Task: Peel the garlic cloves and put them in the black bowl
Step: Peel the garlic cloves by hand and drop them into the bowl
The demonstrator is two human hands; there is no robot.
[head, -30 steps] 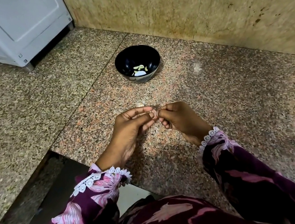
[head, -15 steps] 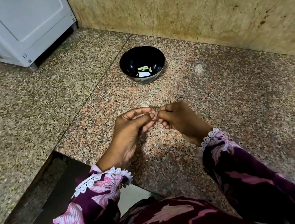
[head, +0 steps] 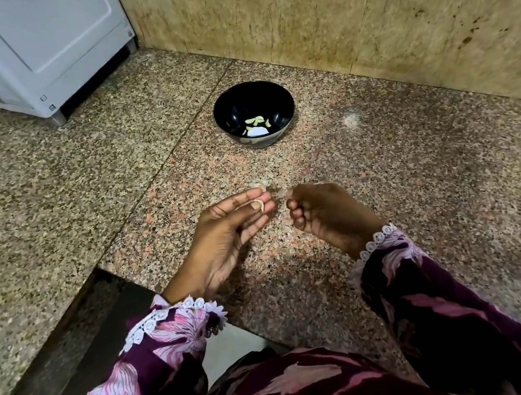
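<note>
Left hand [head: 224, 235], centre-left of frame, pinches a pale garlic clove [head: 259, 205] between thumb and fingertips — peeling looks nearly finished. Right hand [head: 320, 211], just beside it, is curled, seemingly pinching a scrap of skin. Next: carry the clove up-frame into the black bowl [head: 254, 113].

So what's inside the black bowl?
The black bowl holds a few pale peeled garlic cloves and a white patch, maybe peel or a reflection. The near wall hides the inside just below the front rim.
</note>
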